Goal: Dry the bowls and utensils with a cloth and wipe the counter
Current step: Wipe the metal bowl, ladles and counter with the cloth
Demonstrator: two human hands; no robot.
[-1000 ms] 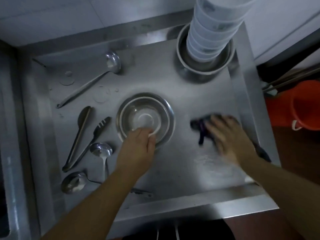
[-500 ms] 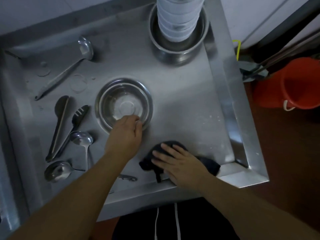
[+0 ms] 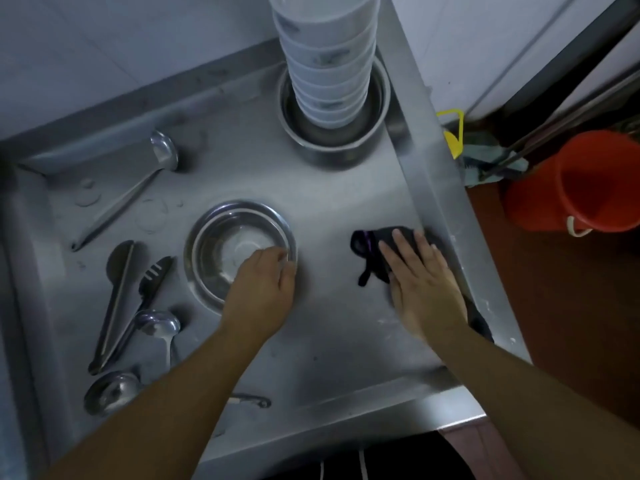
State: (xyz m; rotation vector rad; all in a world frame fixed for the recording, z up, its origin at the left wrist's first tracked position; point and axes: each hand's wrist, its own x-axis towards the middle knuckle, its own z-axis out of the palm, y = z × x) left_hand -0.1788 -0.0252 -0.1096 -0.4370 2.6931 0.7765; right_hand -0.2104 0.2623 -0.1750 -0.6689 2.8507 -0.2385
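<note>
Only one camera looked on, worn on the person's head, facing steeply down from close above the steel counter (image 3: pixel 339 344). The wall lay toward twelve o'clock (floor and an orange bucket (image 3: pixel 581 181) toward three), forearms entering from six.

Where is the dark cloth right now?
In the head view the dark cloth lies on the steel counter at the right, by its raised edge, under the flat right hand, right of the metal bowl.
</note>
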